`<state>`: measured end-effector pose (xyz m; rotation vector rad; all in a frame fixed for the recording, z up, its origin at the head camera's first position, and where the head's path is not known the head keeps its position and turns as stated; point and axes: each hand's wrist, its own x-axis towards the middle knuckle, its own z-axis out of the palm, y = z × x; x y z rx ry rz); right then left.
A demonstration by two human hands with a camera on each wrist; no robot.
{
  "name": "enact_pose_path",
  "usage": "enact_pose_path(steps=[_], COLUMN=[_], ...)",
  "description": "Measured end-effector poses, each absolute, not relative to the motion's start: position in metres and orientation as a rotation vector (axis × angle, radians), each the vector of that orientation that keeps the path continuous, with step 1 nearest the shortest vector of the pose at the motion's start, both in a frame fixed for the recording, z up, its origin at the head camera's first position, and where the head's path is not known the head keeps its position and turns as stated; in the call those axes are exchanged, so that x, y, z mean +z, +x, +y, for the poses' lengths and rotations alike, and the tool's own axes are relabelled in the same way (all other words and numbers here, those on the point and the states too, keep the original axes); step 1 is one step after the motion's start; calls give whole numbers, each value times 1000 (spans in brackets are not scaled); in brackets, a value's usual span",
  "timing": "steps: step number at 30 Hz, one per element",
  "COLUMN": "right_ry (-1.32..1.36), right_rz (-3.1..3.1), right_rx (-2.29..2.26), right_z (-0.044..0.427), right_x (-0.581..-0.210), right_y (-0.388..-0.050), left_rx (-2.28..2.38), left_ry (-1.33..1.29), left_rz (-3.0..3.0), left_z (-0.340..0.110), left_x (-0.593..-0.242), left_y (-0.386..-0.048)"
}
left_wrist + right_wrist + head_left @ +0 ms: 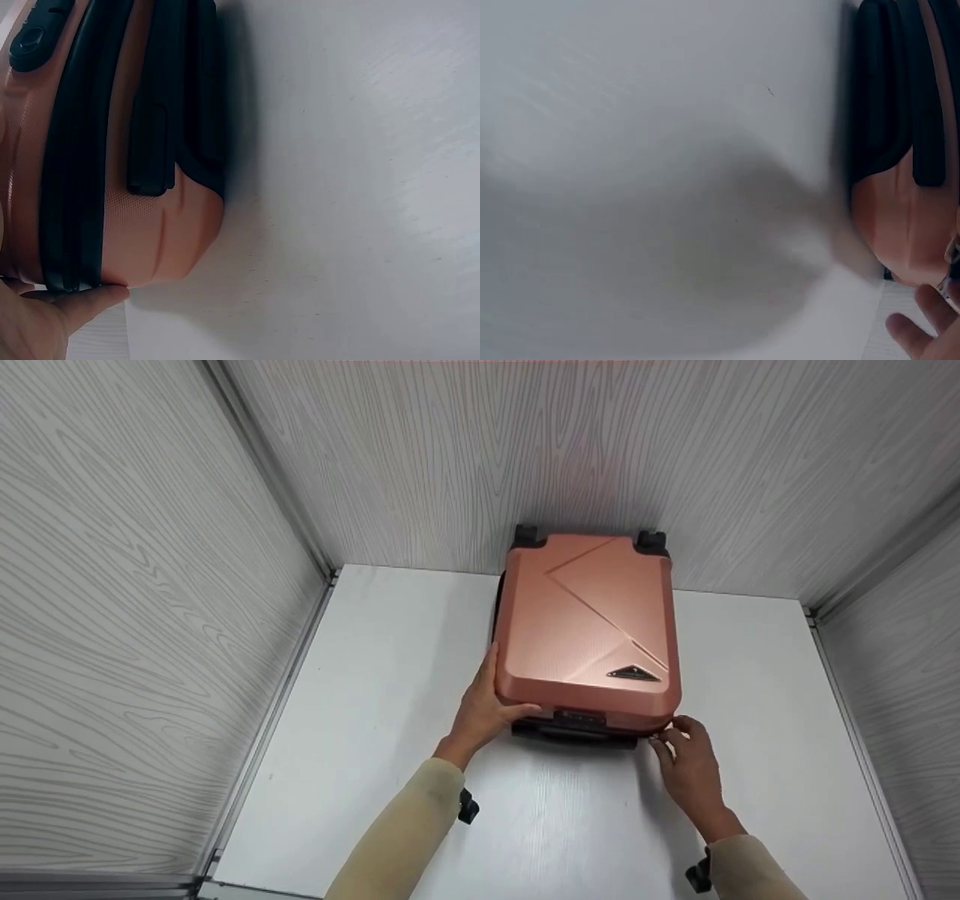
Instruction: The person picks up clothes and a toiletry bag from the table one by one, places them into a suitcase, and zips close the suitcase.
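A rose-pink hard-shell suitcase (585,615) lies flat on the white surface, its wheels toward the back wall. My left hand (480,712) rests against its near left corner, fingers straight along the side and thumb across the near end. In the left wrist view, that hand (45,319) touches the shell beside the black zipper band (75,150). At the near right corner, my right hand (686,765) pinches a small metal zipper pull (654,736) between thumb and forefinger. The right wrist view shows the right hand (930,330) at its edge, the pinch partly cut off.
Pale wood-grain panels stand at the back (420,472), left (127,622) and right (900,697). The white surface (375,660) extends on both sides of the suitcase and in front. A black combination lock (579,718) and carry handle (574,736) sit on the near end.
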<state>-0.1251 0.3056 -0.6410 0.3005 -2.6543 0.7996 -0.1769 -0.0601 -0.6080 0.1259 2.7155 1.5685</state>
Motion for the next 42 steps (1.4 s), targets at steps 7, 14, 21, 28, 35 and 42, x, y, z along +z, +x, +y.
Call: enact_pose_path(steps=[7,14,21,28,35,42], right_ry=[373,475,465,443,422,387], right_rz=[-2583,-2576,-2622,-2634,-2669,-2669], right_rx=[633,648,696,722,733,721], right_z=[303,296,291,285,279,275], right_x=[-644,-641,-643,-639,-636,-636], right_y=[-122,-123,-123,-124,-121,-119], left_rx=[1571,1575,1570,1575,1563,1564], left_ry=[148,151,152,128,119,110], left_rz=[2720,2732,2733,2728,2736,2725], left_z=[-61,-60,-58,-61,-61,-60], left_x=[-610,-609,-606,-605,-606,-605], left_y=[-177,-177,-176,-177,-176,-176])
